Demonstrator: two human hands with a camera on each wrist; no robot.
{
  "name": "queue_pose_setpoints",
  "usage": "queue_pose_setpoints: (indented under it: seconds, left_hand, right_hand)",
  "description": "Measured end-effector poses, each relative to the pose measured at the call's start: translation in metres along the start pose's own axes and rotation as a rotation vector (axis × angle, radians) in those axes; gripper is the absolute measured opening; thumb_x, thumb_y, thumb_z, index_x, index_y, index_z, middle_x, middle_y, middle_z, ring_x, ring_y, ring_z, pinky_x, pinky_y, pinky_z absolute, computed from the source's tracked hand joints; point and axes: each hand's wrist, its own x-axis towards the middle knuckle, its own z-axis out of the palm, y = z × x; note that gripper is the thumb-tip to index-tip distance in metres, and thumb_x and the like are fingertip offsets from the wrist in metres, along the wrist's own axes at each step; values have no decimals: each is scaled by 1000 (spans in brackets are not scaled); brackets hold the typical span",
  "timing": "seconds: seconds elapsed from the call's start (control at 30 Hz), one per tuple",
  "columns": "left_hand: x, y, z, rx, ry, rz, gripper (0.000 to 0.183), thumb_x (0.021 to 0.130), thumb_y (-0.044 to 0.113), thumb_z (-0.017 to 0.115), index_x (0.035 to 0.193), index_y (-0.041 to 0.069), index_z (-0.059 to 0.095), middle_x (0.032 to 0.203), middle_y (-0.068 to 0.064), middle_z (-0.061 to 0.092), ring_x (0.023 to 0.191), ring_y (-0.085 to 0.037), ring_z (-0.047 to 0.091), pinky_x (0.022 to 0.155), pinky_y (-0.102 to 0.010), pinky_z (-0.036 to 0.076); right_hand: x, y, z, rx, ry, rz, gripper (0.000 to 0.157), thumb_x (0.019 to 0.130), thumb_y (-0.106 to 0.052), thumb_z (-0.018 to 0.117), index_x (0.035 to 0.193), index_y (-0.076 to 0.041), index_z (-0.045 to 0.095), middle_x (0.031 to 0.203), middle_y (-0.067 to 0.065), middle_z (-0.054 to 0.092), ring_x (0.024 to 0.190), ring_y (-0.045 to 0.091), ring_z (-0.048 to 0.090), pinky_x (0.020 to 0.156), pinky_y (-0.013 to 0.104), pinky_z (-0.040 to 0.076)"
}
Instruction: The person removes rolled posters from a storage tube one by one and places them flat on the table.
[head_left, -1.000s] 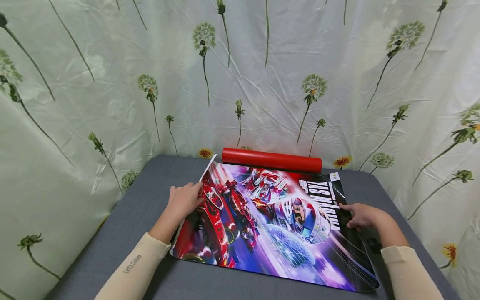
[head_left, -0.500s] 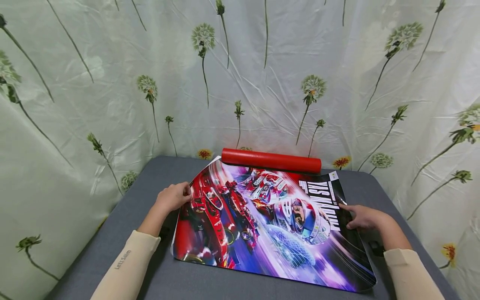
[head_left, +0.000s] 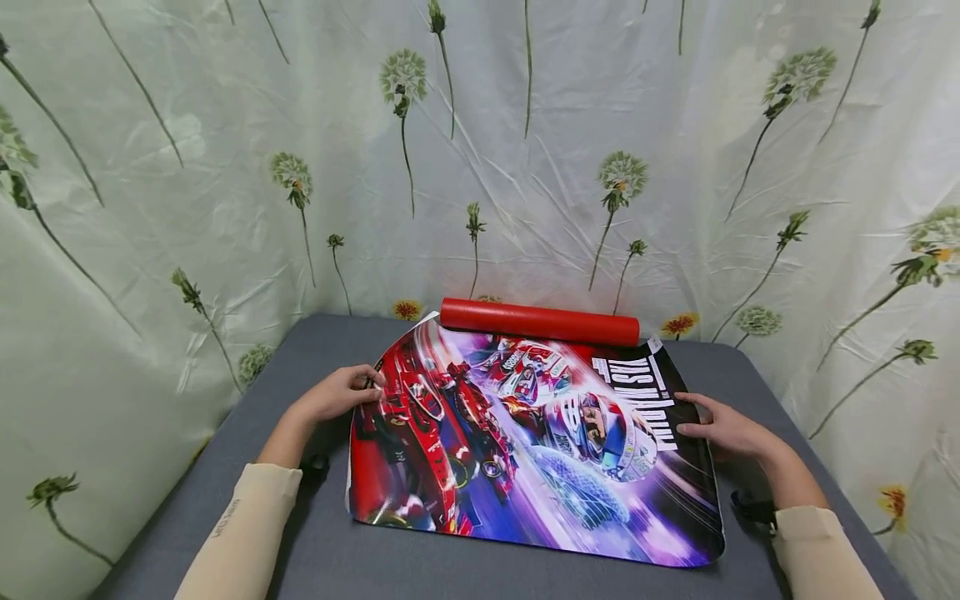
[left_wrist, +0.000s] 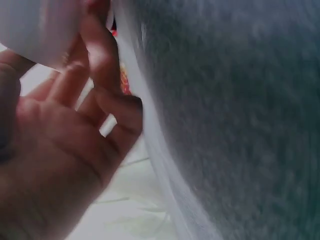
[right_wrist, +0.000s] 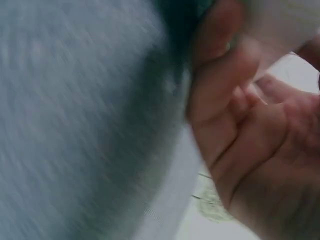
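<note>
A glossy poster point(head_left: 510, 500) of racing cars and helmets lies across the grey table in the head view. My left hand point(head_left: 335, 395) pinches its left edge, which is slightly raised. On the opposite side my right hand point(head_left: 723, 423) grips the right edge between thumb and fingers, and that side bends upward. A pale underside of the poster point(left_wrist: 37, 30) shows between thumb and fingers in the left wrist view; the right wrist view has a similar pale sheet point(right_wrist: 282, 30), blurred. Against the far edge of the poster lies a red tube point(head_left: 538, 322), untouched by either hand.
The grey table point(head_left: 420, 567) extends around the poster on all sides. Behind and beside it hangs a pale curtain point(head_left: 525, 192) printed with dandelions. Dark devices sit under both wrists, the right one point(head_left: 753, 507) near the table surface.
My left hand has shifted left along the poster's edge, and that edge has come down. The right hand now lifts and bends the right edge, drawing its near corner inward. The tube stays put.
</note>
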Motion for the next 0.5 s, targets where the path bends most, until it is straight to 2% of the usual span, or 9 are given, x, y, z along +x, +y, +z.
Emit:
queue_pose_setpoints:
  seconds: [0.03, 0.13, 0.2, 0.27, 0.37, 0.4, 0.5]
  left_hand:
    - [-1, -2, -1, -22, -10, 7, 28, 104, 26, 70, 124, 6, 69, 125, -18, 70, 108, -25, 63, 93, -41, 51]
    - [-6, -6, -6, -121, -49, 2, 42, 102, 28, 72, 137, 6, 66, 129, -19, 71, 110, -22, 66, 97, -40, 52]
    - [-10, -7, -11, -179, -69, -6, 49, 102, 29, 73, 144, 7, 62, 128, -16, 73, 108, -18, 68, 100, -39, 52]
    - [-14, -6, -18, -222, -63, -6, 54, 101, 30, 73, 149, 7, 60, 123, -10, 76, 107, -15, 70, 102, -38, 51]
    - [-19, -4, -28, -260, 3, 24, 54, 101, 30, 74, 149, 8, 60, 98, 4, 76, 100, -8, 68, 99, -34, 50]
    - [-21, -4, -31, -268, 29, 42, 54, 101, 30, 74, 149, 9, 60, 91, 7, 74, 98, -7, 67, 97, -32, 49]
    - [-27, -2, -39, -345, 102, 84, 50, 103, 26, 72, 149, 10, 60, 80, 12, 70, 93, -6, 67, 94, -24, 50]
  right_hand:
    - [1, 3, 1, 34, 5, -5, 77, 104, -25, 68, 161, 7, 27, 100, 20, 65, 73, 17, 60, 64, 35, 53]
    - [-3, 11, 2, 103, 23, -34, 69, 105, -24, 66, 160, 3, 34, 114, 21, 69, 87, 14, 66, 74, 30, 54]
    - [-9, 16, 1, 191, 9, -72, 61, 107, -22, 62, 162, -8, 39, 128, 19, 70, 101, 14, 70, 82, 28, 56]
    - [-15, 19, 0, 323, -18, -133, 53, 110, -17, 57, 160, -25, 45, 126, 14, 75, 104, 12, 74, 85, 26, 59]
    - [-25, 20, -3, 590, -98, -294, 56, 112, -3, 44, 152, -41, 49, 118, 5, 81, 102, 14, 79, 85, 28, 63]
    - [-27, 19, -4, 666, -121, -352, 58, 112, 0, 40, 151, -42, 51, 118, 4, 81, 101, 16, 80, 83, 30, 64]
    - [-33, 12, -6, 842, -155, -490, 62, 112, 5, 32, 154, -35, 52, 122, 5, 80, 102, 20, 81, 81, 32, 64]
